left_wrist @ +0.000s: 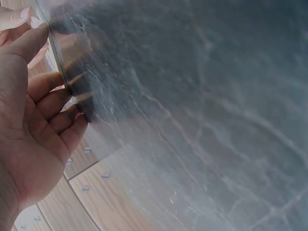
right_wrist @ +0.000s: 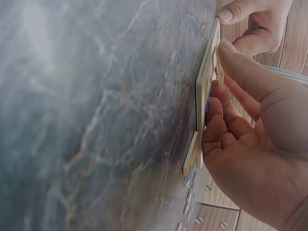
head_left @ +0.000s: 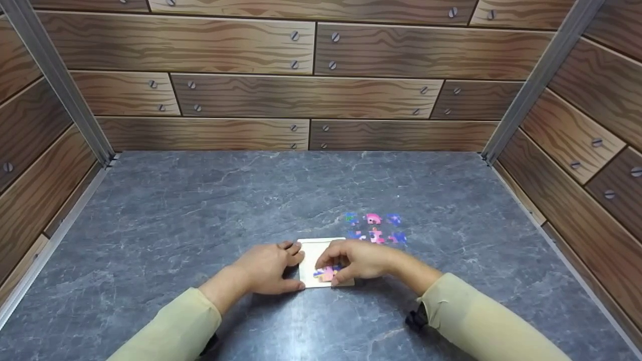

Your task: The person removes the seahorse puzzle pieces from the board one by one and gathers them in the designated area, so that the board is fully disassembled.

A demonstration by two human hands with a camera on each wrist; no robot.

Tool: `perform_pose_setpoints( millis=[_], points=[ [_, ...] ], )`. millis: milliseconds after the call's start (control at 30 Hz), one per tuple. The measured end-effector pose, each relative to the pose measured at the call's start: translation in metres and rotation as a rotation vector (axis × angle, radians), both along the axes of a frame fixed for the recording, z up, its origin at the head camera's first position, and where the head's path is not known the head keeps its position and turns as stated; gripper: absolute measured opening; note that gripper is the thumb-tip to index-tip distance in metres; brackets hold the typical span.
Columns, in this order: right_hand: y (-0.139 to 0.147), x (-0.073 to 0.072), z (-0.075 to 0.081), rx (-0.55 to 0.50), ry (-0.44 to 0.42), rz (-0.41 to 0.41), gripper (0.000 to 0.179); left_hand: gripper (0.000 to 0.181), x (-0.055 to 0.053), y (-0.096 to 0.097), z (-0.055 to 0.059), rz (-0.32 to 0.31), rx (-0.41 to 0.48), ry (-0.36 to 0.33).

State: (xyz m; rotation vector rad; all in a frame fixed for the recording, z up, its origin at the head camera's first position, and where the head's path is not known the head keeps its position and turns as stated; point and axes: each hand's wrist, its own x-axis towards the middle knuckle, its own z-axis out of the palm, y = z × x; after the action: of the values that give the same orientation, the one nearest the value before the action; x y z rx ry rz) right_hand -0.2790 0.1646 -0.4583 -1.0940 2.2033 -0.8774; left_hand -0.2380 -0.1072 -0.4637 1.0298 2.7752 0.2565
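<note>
On the table lies a pale, shallow puzzle board (head_left: 310,250) with a raised rim. My left hand (head_left: 268,268) touches its left edge, the thumb near the front corner and the fingers farther up the side. Over the board's front part, my right hand (head_left: 358,258) pinches a thin jigsaw piece (right_wrist: 219,72) between thumb and fingers; in the right wrist view the piece stands tilted above the board. Pink, blue and yellow jigsaw pieces (head_left: 327,274) show beneath the right fingers, which partly hide them.
Several loose pink, blue and green jigsaw pieces (head_left: 373,219) lie in rows behind and right of the board. A small wooden-edged piece (right_wrist: 191,153) sits beside the board in the right wrist view. Wood-patterned walls (head_left: 251,95) enclose the grey marbled table (head_left: 225,200).
</note>
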Motion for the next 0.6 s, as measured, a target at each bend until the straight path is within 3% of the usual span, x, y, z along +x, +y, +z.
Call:
perform_pose_setpoints(
  millis=[600],
  points=[
    [0.0009, 0.0019, -0.0003, -0.035, -0.018, -0.018, 0.037, 0.072, 0.0005, 0.0008, 0.0002, 0.012, -0.017, -0.012]
  ],
)
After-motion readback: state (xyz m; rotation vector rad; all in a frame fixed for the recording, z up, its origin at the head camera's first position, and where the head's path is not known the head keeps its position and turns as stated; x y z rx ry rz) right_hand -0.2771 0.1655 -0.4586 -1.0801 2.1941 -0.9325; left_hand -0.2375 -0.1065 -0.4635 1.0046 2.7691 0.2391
